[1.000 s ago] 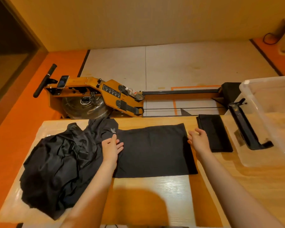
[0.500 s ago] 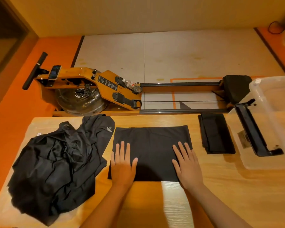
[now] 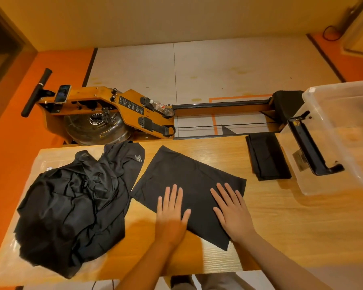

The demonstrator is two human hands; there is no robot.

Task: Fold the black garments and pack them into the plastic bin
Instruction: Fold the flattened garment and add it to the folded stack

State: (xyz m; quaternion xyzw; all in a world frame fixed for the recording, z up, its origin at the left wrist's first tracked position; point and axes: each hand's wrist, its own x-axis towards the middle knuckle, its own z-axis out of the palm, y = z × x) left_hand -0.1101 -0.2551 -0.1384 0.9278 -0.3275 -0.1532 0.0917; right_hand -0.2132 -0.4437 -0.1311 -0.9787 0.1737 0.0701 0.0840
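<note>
Orange flooring and a pale mat frame a wooden table (image 3: 302, 216) where a person stands at the near edge, both palms pressed onto a flat black garment (image 3: 189, 178) spread across the table's middle. That garment lies as a smooth rectangle turned askew, one corner aimed at the far edge, another at the near edge. The left hand (image 3: 172, 212) lies flat on its near left part, fingers straight and close together, the heel of the palm reaching past the cloth onto bare wood. The right hand (image 3: 233, 212) lies flat on the near right part, fingers straight and slightly fanned. Neither hand grips anything. A heap of black garments (image 3: 71, 206), crumpled and unfolded, covers the table's left end on a clear plastic sheet (image 3: 42, 162), one piece showing a small pale logo. A folded black garment (image 3: 267, 155) sits by the far edge toward the right end, just beside the plastic bin (image 3: 354, 114). The transparent bin occupies the right end, partly cut off by the picture's edge, with a black clip handle (image 3: 308, 147) on the side facing the clothes. Beyond the far edge, on the floor, stands a wooden rowing machine (image 3: 122, 101) carrying a phone (image 3: 62, 93) and a water bottle (image 3: 161, 106).
</note>
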